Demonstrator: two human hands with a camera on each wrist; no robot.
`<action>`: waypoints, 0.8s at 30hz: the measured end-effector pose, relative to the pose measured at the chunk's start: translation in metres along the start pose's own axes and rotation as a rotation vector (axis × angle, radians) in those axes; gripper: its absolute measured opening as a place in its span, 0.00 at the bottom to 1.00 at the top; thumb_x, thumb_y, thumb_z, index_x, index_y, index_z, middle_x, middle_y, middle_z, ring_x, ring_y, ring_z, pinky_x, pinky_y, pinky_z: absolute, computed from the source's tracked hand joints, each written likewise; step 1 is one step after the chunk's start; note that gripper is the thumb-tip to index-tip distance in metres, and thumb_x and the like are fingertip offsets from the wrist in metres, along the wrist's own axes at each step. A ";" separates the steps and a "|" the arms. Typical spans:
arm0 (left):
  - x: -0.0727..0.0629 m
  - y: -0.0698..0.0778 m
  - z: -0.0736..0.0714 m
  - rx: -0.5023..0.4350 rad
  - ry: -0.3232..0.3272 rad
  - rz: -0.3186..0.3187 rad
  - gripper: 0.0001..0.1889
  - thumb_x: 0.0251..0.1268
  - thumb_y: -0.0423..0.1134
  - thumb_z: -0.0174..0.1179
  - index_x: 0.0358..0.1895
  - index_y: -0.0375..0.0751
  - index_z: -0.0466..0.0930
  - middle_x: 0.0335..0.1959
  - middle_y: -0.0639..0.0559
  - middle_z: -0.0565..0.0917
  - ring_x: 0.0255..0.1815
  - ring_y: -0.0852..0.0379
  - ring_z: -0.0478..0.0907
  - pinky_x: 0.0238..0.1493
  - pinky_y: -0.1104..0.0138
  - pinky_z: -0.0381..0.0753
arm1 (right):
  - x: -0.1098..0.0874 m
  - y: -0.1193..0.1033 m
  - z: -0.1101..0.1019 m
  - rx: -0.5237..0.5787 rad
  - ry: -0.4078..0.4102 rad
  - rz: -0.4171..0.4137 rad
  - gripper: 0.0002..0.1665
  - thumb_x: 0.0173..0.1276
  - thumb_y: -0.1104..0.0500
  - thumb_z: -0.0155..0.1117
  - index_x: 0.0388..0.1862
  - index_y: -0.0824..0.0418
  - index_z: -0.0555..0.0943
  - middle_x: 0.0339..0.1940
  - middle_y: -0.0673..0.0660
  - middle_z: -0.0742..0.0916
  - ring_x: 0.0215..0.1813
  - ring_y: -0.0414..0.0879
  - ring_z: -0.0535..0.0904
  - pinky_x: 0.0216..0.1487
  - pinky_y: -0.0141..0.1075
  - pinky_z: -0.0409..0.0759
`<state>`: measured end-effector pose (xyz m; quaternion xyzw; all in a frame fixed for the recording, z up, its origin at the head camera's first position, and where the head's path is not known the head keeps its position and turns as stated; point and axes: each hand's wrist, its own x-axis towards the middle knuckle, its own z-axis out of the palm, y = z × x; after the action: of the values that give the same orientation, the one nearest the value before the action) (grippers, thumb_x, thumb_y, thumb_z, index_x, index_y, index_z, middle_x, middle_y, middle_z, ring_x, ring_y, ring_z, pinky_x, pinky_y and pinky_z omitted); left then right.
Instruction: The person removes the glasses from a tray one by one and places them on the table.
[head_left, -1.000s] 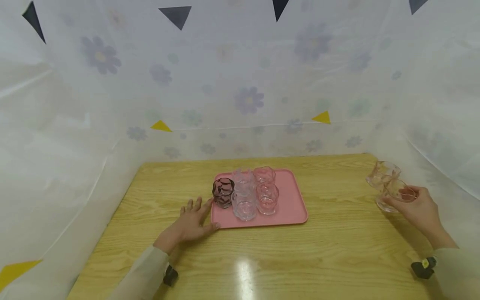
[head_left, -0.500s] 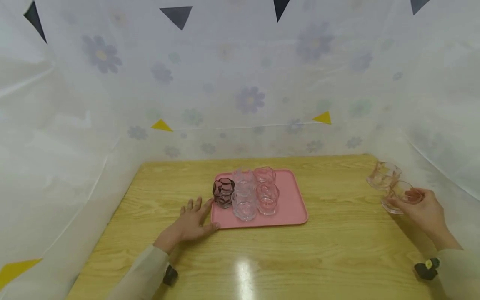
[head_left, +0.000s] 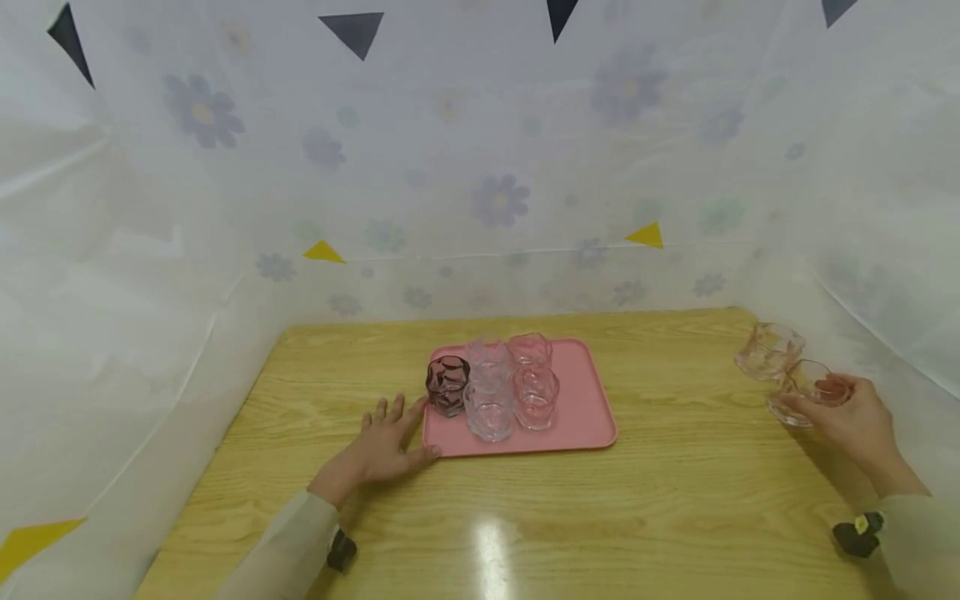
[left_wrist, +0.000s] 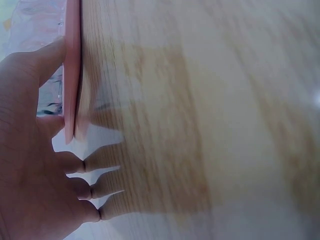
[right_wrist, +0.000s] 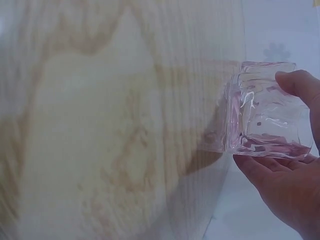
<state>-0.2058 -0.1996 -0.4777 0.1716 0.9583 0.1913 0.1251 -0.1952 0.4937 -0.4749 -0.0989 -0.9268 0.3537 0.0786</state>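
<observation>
My right hand (head_left: 862, 421) grips a pale pink clear glass (head_left: 797, 400) at the table's right side, thumb on one side and fingers on the other. In the right wrist view the glass (right_wrist: 267, 112) stands with its base right at the table surface. Just behind it is a second pale pink glass (head_left: 768, 350). My left hand (head_left: 386, 446) rests with spread fingers at the left edge of the pink tray (head_left: 585, 417); in the left wrist view the thumb touches the tray's rim (left_wrist: 72, 75). On the tray stand a dark purple glass (head_left: 447, 385), clear glasses (head_left: 489, 412) and pink glasses (head_left: 536, 398).
The glasses on the tray stand close together toward its left. A wood-grain table (head_left: 637, 517) extends around the tray. White flower-patterned sheeting (head_left: 420, 167) encloses the back and both sides, close to my right hand.
My right hand has shifted slightly to the right with the glass in its grip. The left hand and the tray hold still.
</observation>
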 end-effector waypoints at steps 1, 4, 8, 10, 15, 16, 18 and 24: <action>0.000 0.000 0.000 -0.003 0.003 0.003 0.49 0.74 0.69 0.54 0.88 0.50 0.46 0.84 0.22 0.46 0.83 0.17 0.37 0.78 0.24 0.38 | 0.000 0.000 0.000 0.005 0.000 0.001 0.61 0.74 0.43 0.70 0.80 0.83 0.49 0.67 0.82 0.72 0.37 0.12 0.60 0.31 0.18 0.64; 0.000 0.000 0.000 0.002 0.007 0.002 0.48 0.74 0.69 0.54 0.88 0.50 0.47 0.84 0.22 0.47 0.83 0.17 0.38 0.78 0.24 0.38 | 0.000 0.000 0.000 0.022 -0.005 0.003 0.61 0.74 0.44 0.70 0.81 0.82 0.47 0.68 0.82 0.70 0.37 0.12 0.60 0.31 0.17 0.64; 0.000 0.000 0.000 0.005 0.004 0.002 0.48 0.74 0.69 0.53 0.88 0.50 0.46 0.84 0.22 0.47 0.83 0.17 0.38 0.78 0.24 0.38 | -0.001 0.001 0.001 0.031 -0.003 0.012 0.62 0.74 0.44 0.70 0.82 0.81 0.45 0.69 0.82 0.69 0.37 0.12 0.60 0.31 0.17 0.64; 0.001 0.000 0.000 0.005 0.004 0.001 0.48 0.74 0.69 0.53 0.88 0.51 0.46 0.84 0.22 0.47 0.83 0.17 0.38 0.78 0.24 0.38 | -0.002 0.000 0.002 0.032 -0.002 0.013 0.62 0.74 0.43 0.70 0.82 0.80 0.45 0.69 0.82 0.69 0.38 0.12 0.60 0.31 0.17 0.64; 0.001 0.000 0.001 0.002 0.006 -0.002 0.48 0.74 0.68 0.54 0.88 0.51 0.46 0.84 0.23 0.47 0.83 0.17 0.38 0.78 0.24 0.38 | -0.003 0.000 0.002 0.023 0.000 0.009 0.62 0.75 0.43 0.69 0.83 0.79 0.45 0.70 0.82 0.68 0.39 0.12 0.59 0.31 0.17 0.63; 0.001 0.000 0.001 -0.001 0.005 -0.003 0.48 0.74 0.68 0.54 0.88 0.51 0.46 0.84 0.23 0.47 0.83 0.17 0.37 0.78 0.24 0.37 | -0.003 -0.001 0.002 0.017 0.001 0.009 0.62 0.75 0.42 0.68 0.83 0.78 0.45 0.71 0.83 0.69 0.40 0.14 0.60 0.31 0.18 0.64; 0.001 0.000 0.001 -0.008 0.003 -0.003 0.49 0.74 0.68 0.55 0.88 0.51 0.46 0.84 0.23 0.46 0.83 0.17 0.37 0.78 0.24 0.37 | -0.004 -0.004 0.001 0.010 -0.003 0.019 0.62 0.76 0.41 0.67 0.84 0.76 0.43 0.74 0.84 0.67 0.47 0.28 0.74 0.42 0.26 0.75; 0.002 0.000 0.002 0.002 0.003 -0.003 0.49 0.74 0.68 0.55 0.88 0.51 0.46 0.84 0.23 0.46 0.83 0.17 0.36 0.78 0.24 0.36 | -0.003 -0.020 -0.005 -0.015 0.026 0.021 0.65 0.75 0.39 0.66 0.85 0.74 0.39 0.80 0.86 0.57 0.75 0.86 0.56 0.65 0.78 0.64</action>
<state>-0.2071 -0.1986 -0.4799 0.1701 0.9588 0.1906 0.1239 -0.1940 0.4816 -0.4583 -0.1137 -0.9273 0.3462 0.0860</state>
